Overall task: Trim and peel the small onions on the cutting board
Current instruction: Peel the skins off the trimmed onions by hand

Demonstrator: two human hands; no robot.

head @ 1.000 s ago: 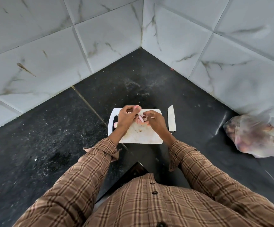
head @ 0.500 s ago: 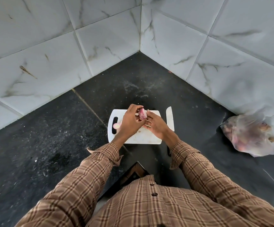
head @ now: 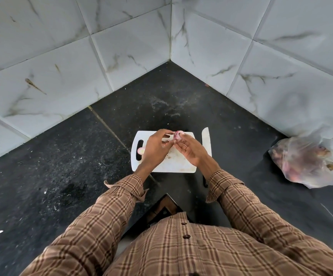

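Both hands hover over the white cutting board on the black counter. Between their fingertips sits a small pink onion, part purple skin and part pale flesh. My left hand pinches it from the left with curled thumb and fingers. My right hand holds it from the right. A second, peeled pale onion lies on the board beside the handle slot, partly hidden by my left hand. The knife lies on the counter along the board's right edge, untouched.
A clear plastic bag with several unpeeled onions lies at the right against the tiled wall. Marble-look walls meet in a corner just behind the board. The counter's front corner points at my body.
The onion has shifted a little to the right, from my left fingertips toward my right fingertips. Both hands stay together over the board's far edge.
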